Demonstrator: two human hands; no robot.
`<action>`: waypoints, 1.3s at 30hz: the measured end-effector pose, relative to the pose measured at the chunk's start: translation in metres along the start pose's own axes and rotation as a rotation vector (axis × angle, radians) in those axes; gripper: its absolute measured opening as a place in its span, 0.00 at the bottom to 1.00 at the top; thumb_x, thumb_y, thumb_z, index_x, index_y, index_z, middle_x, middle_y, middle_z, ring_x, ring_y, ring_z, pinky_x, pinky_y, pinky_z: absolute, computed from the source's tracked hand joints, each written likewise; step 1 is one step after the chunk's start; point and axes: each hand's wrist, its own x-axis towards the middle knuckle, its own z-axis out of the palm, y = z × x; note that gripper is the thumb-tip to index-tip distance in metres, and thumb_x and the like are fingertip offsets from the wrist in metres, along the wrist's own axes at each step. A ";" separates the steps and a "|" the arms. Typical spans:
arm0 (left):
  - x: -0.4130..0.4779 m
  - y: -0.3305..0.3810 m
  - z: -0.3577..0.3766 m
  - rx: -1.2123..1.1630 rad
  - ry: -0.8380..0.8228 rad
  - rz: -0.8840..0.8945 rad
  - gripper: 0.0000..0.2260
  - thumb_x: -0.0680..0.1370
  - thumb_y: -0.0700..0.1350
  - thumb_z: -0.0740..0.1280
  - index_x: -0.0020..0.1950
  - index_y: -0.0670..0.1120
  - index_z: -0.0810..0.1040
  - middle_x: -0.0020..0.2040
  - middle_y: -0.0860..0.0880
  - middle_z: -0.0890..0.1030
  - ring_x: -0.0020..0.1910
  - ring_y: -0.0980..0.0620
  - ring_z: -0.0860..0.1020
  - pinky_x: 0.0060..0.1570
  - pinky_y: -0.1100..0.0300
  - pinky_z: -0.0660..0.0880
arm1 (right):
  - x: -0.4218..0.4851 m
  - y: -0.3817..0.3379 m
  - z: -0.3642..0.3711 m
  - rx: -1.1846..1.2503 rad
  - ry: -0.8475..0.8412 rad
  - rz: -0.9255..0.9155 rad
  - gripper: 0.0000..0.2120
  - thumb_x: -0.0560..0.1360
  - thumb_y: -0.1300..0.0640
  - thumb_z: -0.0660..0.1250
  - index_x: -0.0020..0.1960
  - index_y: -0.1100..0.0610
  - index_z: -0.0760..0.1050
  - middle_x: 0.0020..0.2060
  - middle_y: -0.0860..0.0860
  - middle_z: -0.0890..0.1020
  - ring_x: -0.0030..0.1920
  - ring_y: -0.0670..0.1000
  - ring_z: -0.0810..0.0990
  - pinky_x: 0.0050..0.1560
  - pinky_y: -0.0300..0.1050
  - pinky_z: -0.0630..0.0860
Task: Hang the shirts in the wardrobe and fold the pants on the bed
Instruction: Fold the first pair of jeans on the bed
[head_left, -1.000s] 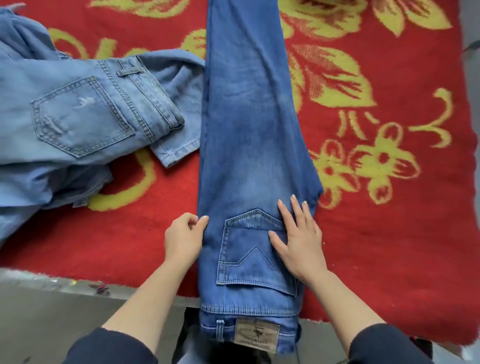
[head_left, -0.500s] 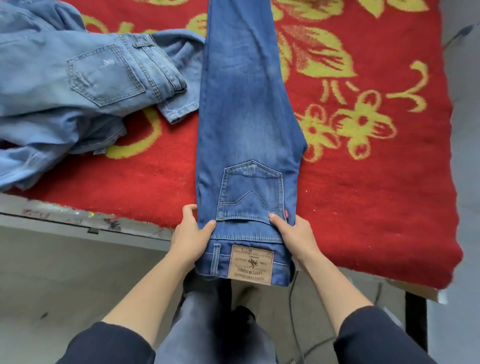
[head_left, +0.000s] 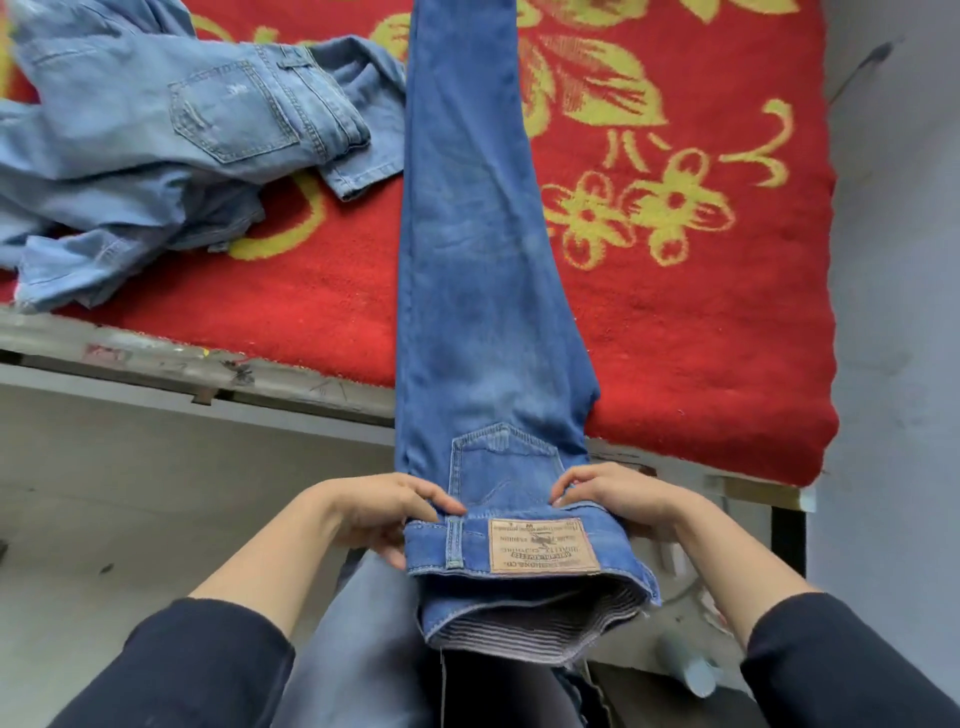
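**A:** In your head view, the dark blue denim jeans (head_left: 483, 260) lie leg on leg, lengthwise across the red blanket with yellow flowers (head_left: 701, 312) on the bed. Their waistband (head_left: 467, 545) hangs off the near edge, towards you.

**B:** Your left hand (head_left: 379, 512) pinches the waistband's left end, thumb on top. Your right hand (head_left: 618, 499) curls round the right end, beside the tan leather patch (head_left: 543, 545).

**A:** You're on the pants-folding step, I'd judge. This pair is halved lengthwise but not yet folded short.

**B:** Your next move is probably to carry the waistband up and over towards the far leg ends, which are out of frame. Keep both edges level so the legs don't skew. The crumpled pale blue jeans (head_left: 156, 130), just beside on the left, look unfolded too.
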 end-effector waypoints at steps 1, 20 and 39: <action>-0.002 0.002 -0.001 0.010 -0.031 -0.004 0.13 0.77 0.37 0.62 0.57 0.48 0.80 0.46 0.46 0.76 0.32 0.55 0.74 0.24 0.64 0.74 | -0.003 0.002 -0.002 0.040 -0.026 0.010 0.02 0.72 0.59 0.69 0.43 0.54 0.80 0.40 0.51 0.80 0.42 0.49 0.77 0.45 0.46 0.69; -0.005 0.238 -0.175 -0.795 0.377 0.584 0.11 0.78 0.48 0.61 0.49 0.42 0.77 0.38 0.43 0.85 0.35 0.51 0.84 0.30 0.63 0.78 | 0.097 -0.229 -0.147 0.652 0.136 -0.432 0.23 0.66 0.44 0.71 0.55 0.56 0.75 0.39 0.60 0.85 0.38 0.55 0.85 0.32 0.41 0.79; 0.022 0.466 -0.347 -0.419 0.542 0.625 0.10 0.77 0.55 0.57 0.47 0.52 0.75 0.36 0.51 0.84 0.48 0.52 0.80 0.53 0.49 0.70 | 0.217 -0.455 -0.271 0.353 0.550 -0.487 0.07 0.74 0.53 0.70 0.40 0.54 0.75 0.26 0.48 0.81 0.26 0.44 0.78 0.27 0.32 0.72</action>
